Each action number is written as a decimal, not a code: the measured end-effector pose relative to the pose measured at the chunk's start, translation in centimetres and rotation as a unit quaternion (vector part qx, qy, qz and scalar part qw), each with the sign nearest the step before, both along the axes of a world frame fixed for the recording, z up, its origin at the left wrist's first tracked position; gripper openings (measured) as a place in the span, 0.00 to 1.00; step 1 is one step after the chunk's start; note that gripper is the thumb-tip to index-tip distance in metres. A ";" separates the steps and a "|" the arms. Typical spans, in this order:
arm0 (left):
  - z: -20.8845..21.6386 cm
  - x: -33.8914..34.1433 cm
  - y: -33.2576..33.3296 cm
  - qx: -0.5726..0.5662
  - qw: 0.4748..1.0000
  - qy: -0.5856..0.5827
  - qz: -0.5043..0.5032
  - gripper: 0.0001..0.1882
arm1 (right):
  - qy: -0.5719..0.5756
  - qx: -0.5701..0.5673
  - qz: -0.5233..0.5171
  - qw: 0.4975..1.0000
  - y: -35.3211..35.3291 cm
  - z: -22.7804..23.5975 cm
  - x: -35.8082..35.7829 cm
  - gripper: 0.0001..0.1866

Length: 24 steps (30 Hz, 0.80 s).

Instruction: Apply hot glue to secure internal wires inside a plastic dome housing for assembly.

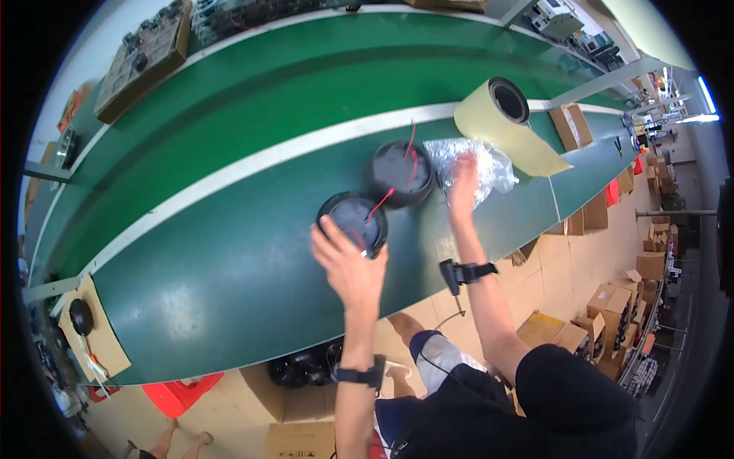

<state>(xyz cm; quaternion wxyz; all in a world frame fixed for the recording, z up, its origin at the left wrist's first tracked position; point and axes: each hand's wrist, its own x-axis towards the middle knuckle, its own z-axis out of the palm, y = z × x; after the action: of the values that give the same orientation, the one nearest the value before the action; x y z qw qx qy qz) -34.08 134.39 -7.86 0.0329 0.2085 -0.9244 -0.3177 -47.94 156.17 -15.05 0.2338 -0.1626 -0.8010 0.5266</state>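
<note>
Around the near rim of a black round housing (350,213) with a grey inside and a red wire, the fingers of my left hand (352,268) are wrapped. It rests on the green workbench (214,283). Just beyond it and to the right stands a second black round housing (399,170), with red wires sticking up from it. My right hand (463,187) is over a shiny silver foil sheet or bag (443,157) beside that second housing. Motion blurs its fingers, so I cannot make out whether they grip the foil.
A roll of pale yellow sheet (475,115) lies behind the foil, its loose end trailing right. Beyond a white rail runs a green belt (306,92). A small carton (571,126) sits farther right. Cardboard with a black part (81,316) lies at the left end; a red stool (180,394) stands below.
</note>
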 end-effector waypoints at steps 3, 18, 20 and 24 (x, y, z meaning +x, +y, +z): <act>0.8 2.2 0.3 0.024 1.000 0.005 -0.008 0.62 | 0.076 0.046 0.020 0.996 -0.9 4.4 7.4 0.17; 0.4 26.1 -57.9 -0.229 0.964 0.042 0.131 0.47 | 0.036 0.256 0.533 0.806 -43.1 1.5 28.5 0.26; 1.0 30.8 -68.6 -0.246 0.935 -0.052 0.250 0.57 | 0.043 0.272 0.536 0.798 -51.0 0.1 30.1 0.28; -0.5 28.8 -80.0 -0.135 0.920 0.008 0.368 0.63 | -0.015 0.459 0.421 0.782 -52.5 -0.5 32.6 0.32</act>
<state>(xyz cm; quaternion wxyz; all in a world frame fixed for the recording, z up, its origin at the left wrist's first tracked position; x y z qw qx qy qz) -5.28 54.36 -8.40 0.1827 0.5249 -0.8163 -0.1574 -15.33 103.65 -15.51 0.0239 0.3102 -0.9400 0.1399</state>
